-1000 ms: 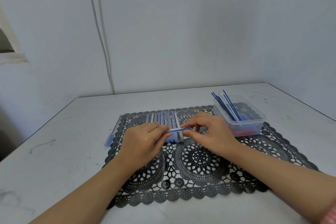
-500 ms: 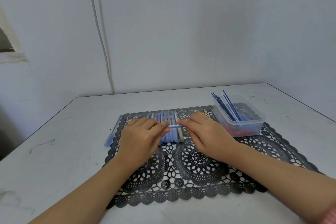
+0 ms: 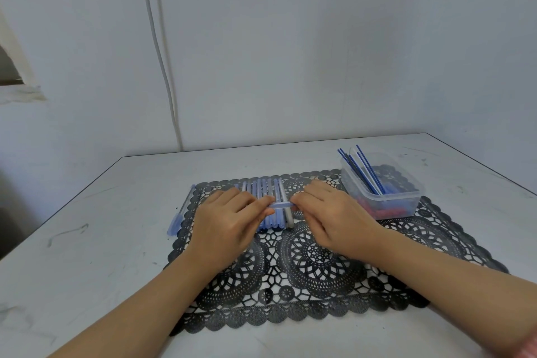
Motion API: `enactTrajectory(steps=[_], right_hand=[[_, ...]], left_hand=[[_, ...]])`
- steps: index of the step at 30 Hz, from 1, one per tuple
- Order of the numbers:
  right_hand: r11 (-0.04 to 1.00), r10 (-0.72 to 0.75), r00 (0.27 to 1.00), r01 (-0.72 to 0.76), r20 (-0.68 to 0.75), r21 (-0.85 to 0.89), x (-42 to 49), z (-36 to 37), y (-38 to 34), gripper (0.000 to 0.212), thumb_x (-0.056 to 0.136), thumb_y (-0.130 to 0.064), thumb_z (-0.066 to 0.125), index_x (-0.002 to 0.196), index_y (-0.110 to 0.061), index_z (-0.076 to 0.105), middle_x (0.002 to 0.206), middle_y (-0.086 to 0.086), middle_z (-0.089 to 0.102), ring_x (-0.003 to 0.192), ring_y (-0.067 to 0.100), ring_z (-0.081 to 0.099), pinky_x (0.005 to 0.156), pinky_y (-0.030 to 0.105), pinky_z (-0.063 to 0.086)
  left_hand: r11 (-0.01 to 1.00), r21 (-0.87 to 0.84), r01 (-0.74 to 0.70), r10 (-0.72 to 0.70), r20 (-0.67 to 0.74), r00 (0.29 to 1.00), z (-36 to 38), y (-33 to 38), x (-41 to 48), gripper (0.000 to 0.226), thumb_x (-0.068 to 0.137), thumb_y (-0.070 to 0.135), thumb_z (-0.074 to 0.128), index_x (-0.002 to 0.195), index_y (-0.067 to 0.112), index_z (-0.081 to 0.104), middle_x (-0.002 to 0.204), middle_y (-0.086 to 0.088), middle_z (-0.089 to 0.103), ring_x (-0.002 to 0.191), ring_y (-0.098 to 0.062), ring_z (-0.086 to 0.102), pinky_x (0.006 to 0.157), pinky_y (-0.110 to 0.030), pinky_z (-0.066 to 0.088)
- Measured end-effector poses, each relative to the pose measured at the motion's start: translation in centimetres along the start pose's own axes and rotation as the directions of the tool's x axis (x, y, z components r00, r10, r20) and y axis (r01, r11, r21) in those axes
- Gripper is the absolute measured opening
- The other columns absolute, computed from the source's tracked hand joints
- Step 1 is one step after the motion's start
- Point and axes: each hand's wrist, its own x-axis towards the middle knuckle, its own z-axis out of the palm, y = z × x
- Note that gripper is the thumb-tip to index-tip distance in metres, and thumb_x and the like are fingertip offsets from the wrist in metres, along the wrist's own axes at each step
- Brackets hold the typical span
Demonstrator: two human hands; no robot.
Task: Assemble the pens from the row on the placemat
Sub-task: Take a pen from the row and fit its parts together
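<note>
A row of several blue and grey pen barrels [image 3: 268, 192] lies side by side at the back of the black lace placemat [image 3: 319, 276]. One pale blue pen [image 3: 281, 205] is held crosswise just above that row. My left hand [image 3: 229, 221] pinches its left end between thumb and fingers. My right hand [image 3: 331, 212] pinches its right end with the fingertips. The two hands partly cover the near ends of the row.
A clear plastic tub [image 3: 386, 197] at the mat's right back corner holds blue ink refills that stick up and red and blue small parts. One capped blue pen [image 3: 180, 212] lies off the mat's left edge. A white cable [image 3: 162, 67] runs down the wall.
Both hands have carried the crosswise pen a little further back and lower over the row. My right fingers, bunched at the pen's end a second ago, now lie flatter.
</note>
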Motion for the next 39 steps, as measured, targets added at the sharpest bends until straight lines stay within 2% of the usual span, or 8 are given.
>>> enactTrajectory(steps=[9,14,19,22,25,31,34,39], right_hand=[[0.996,0.028,1.0,-0.027,-0.007,0.086,-0.2,0.2,0.7,0.037,0.083,-0.006,0.04,0.113,-0.003,0.061,0.082,0.003,0.061,0.079,0.002,0.041,0.077,0.012,0.034],[0.987,0.081,0.996,-0.076,-0.032,0.144,0.0,0.3,0.6,0.044,0.094,-0.021,0.035,0.136,-0.012,0.045,0.082,-0.013,0.044,0.08,-0.004,0.032,0.071,0.012,0.031],[0.959,0.197,0.965,-0.154,-0.172,0.236,0.0,0.0,1.1,0.05,0.095,-0.019,0.031,0.145,-0.018,0.026,0.078,-0.009,0.043,0.074,0.003,0.038,0.072,0.013,0.035],[0.905,0.347,0.92,-0.278,-0.18,0.323,-0.1,-0.2,1.5,0.037,0.098,-0.016,0.038,0.134,-0.022,0.032,0.073,-0.01,0.046,0.067,0.003,0.047,0.063,0.019,0.041],[0.854,0.443,0.886,-0.371,-0.137,0.364,0.0,-0.3,1.6,0.012,0.096,-0.011,0.044,0.106,-0.018,0.045,0.077,-0.008,0.056,0.073,0.007,0.057,0.066,0.028,0.047],[0.949,0.303,0.953,-0.302,0.008,0.093,0.0,1.1,2.8,0.007,0.087,-0.007,0.06,0.09,-0.006,0.066,0.087,0.002,0.058,0.08,0.009,0.048,0.073,0.018,0.041],[0.952,0.298,0.952,-0.302,0.072,0.056,-0.1,1.5,3.1,0.013,0.088,-0.007,0.059,0.093,-0.005,0.071,0.086,-0.001,0.05,0.079,0.009,0.044,0.069,0.011,0.03],[0.919,0.324,0.903,-0.371,0.281,0.133,-0.1,1.6,3.3,0.024,0.091,-0.001,0.052,0.111,0.0,0.065,0.107,0.011,0.056,0.101,0.019,0.052,0.089,0.021,0.041]], left_hand=[[1.0,-0.024,-0.002,0.002,-0.02,1.0,0.1,-0.1,-0.1,0.023,0.092,0.029,0.058,0.098,0.013,0.075,0.074,0.002,0.066,0.065,-0.014,0.057,0.06,-0.022,0.041],[1.0,-0.01,0.007,-0.007,-0.025,1.0,0.1,0.0,0.0,0.025,0.093,0.03,0.057,0.097,0.013,0.075,0.073,0.003,0.066,0.065,-0.014,0.057,0.057,-0.023,0.043],[0.998,-0.002,0.07,-0.07,-0.049,0.996,0.3,-0.4,-0.2,0.027,0.094,0.031,0.056,0.095,0.013,0.075,0.074,0.003,0.067,0.065,-0.016,0.058,0.055,-0.029,0.048],[0.995,0.001,0.095,-0.095,-0.055,0.994,0.4,-0.5,-0.3,0.026,0.094,0.031,0.057,0.094,0.012,0.075,0.074,0.003,0.067,0.066,-0.017,0.059,0.053,-0.031,0.049],[0.994,0.007,0.11,-0.109,-0.056,0.992,0.4,-0.5,-0.3,0.025,0.093,0.03,0.058,0.093,0.012,0.075,0.074,0.003,0.067,0.066,-0.017,0.06,0.054,-0.031,0.049],[0.993,0.016,0.117,-0.116,-0.056,0.992,0.4,-0.5,-0.3,0.024,0.092,0.03,0.058,0.092,0.013,0.075,0.074,0.004,0.068,0.067,-0.015,0.059,0.057,-0.027,0.048],[0.994,0.014,0.112,-0.111,-0.057,0.992,0.5,-0.6,-0.3,0.024,0.092,0.03,0.058,0.092,0.013,0.075,0.074,0.004,0.068,0.067,-0.015,0.059,0.056,-0.029,0.049],[0.994,0.007,0.109,-0.109,-0.047,0.993,0.6,-0.6,-0.4,0.025,0.093,0.03,0.056,0.093,0.013,0.075,0.074,0.004,0.068,0.066,-0.016,0.058,0.055,-0.03,0.049]])
